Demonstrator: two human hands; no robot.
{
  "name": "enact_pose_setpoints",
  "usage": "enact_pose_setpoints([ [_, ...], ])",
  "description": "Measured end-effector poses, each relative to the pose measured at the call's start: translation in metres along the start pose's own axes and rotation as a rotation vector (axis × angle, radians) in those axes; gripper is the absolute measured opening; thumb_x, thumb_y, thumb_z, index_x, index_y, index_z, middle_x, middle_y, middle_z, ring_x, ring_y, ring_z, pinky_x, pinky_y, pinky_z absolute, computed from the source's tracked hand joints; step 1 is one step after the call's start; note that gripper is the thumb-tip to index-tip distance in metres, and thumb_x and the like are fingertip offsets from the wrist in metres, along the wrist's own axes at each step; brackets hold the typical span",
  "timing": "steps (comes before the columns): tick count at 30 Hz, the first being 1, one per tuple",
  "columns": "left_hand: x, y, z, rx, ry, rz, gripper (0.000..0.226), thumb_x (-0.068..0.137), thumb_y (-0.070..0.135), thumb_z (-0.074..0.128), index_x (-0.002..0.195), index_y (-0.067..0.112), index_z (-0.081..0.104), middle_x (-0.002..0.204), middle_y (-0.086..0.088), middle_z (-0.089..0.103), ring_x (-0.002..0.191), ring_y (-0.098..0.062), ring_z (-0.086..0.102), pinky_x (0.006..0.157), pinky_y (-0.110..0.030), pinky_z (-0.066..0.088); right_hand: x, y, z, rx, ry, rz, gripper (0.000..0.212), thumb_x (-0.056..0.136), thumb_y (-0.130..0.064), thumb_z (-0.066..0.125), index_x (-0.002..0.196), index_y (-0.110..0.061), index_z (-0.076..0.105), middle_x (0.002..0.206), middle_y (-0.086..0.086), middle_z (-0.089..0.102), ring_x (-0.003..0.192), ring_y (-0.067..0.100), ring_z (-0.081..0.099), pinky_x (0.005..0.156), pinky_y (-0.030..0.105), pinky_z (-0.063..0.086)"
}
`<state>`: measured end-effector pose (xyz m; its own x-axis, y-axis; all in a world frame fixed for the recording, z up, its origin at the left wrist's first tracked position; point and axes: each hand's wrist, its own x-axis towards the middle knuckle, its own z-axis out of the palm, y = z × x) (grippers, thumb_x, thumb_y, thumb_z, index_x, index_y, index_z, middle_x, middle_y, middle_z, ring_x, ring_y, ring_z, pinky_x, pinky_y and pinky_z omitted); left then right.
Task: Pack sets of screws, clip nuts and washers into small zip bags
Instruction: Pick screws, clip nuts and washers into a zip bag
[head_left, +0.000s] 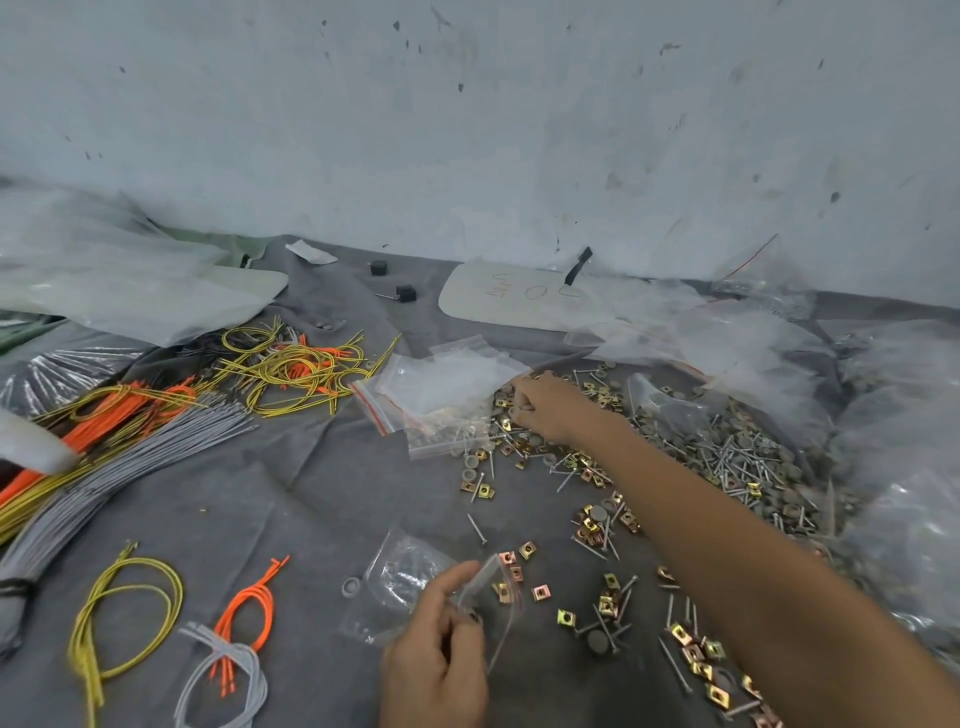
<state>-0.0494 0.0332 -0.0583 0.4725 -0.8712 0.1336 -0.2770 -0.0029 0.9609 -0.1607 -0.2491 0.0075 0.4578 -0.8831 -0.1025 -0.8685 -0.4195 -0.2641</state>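
My left hand (434, 657) pinches a small clear zip bag (491, 597) by its mouth near the front of the grey cloth. A second small bag (402, 571) with parts inside lies just left of it. My right hand (545, 408) reaches far forward, its fingers curled and pinching small parts at the edge of a scatter of gold clip nuts (589, 470), grey washers and screws. A stack of empty red-striped zip bags (441, 387) lies just left of that hand. A big heap of screws and washers (743, 457) sits to the right.
Bundles of yellow, orange and grey cable ties (119, 431) cover the left side, with small looped sets (127, 618) at the front left. Large clear plastic sacks (883, 415) crowd the right and back. A white board (524, 296) leans by the wall.
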Motion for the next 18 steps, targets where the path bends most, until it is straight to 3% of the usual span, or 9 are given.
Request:
enact_pose_setpoints([
  [2,0.0,0.0,0.0,-0.01,-0.018,-0.014,0.045,0.075,0.025,0.047,0.105,0.053,0.067,0.052,-0.006,0.057,0.051,-0.015,0.056,0.056,-0.026,0.049,-0.008,0.006,-0.001,0.004,-0.009,-0.003,0.012,0.098,-0.025,0.059,0.088,-0.017,0.058,0.109,0.004,0.068,0.109,0.025,0.06,0.092,0.04,0.048],
  [5,-0.001,-0.002,-0.002,-0.002,-0.044,-0.025,0.045,0.076,0.027,0.045,0.107,0.053,0.066,0.054,-0.004,0.057,0.054,-0.015,0.057,0.06,-0.03,0.052,-0.023,0.015,-0.002,0.041,0.018,0.01,0.009,0.097,-0.028,0.061,0.097,-0.018,0.063,0.105,0.0,0.065,0.101,0.021,0.06,0.081,0.035,0.047],
  [9,-0.002,-0.001,-0.004,-0.008,-0.064,-0.019,0.044,0.077,0.026,0.046,0.108,0.05,0.066,0.053,0.0,0.057,0.051,-0.011,0.055,0.055,-0.025,0.049,-0.058,0.019,-0.009,0.113,0.157,0.044,0.013,0.096,-0.036,0.059,0.103,-0.026,0.063,0.113,0.001,0.053,0.104,0.019,0.052,0.088,0.035,0.042],
  [12,-0.002,0.002,-0.006,-0.012,-0.08,-0.027,0.043,0.077,0.029,0.045,0.109,0.05,0.065,0.053,0.003,0.057,0.049,-0.007,0.05,0.051,-0.021,0.043,-0.107,0.009,-0.003,0.28,0.278,0.014,0.011,0.097,-0.037,0.058,0.102,-0.029,0.063,0.104,-0.007,0.058,0.092,0.008,0.055,0.078,0.03,0.043],
  [15,-0.002,0.002,-0.005,-0.006,-0.082,-0.041,0.043,0.076,0.03,0.044,0.109,0.049,0.064,0.054,0.002,0.056,0.05,-0.01,0.049,0.053,-0.027,0.043,-0.17,-0.012,0.024,0.472,0.279,-0.04,0.008,0.099,-0.037,0.056,0.096,-0.033,0.062,0.087,-0.014,0.06,0.077,0.001,0.056,0.068,0.023,0.044],
  [18,-0.003,0.003,-0.005,0.015,-0.073,-0.032,0.042,0.078,0.03,0.043,0.11,0.048,0.063,0.057,0.002,0.058,0.052,-0.012,0.05,0.056,-0.033,0.045,-0.221,-0.035,0.056,0.574,0.277,-0.095,0.015,0.101,-0.037,0.052,0.1,-0.032,0.066,0.092,-0.016,0.064,0.089,0.002,0.061,0.078,0.023,0.048],
])
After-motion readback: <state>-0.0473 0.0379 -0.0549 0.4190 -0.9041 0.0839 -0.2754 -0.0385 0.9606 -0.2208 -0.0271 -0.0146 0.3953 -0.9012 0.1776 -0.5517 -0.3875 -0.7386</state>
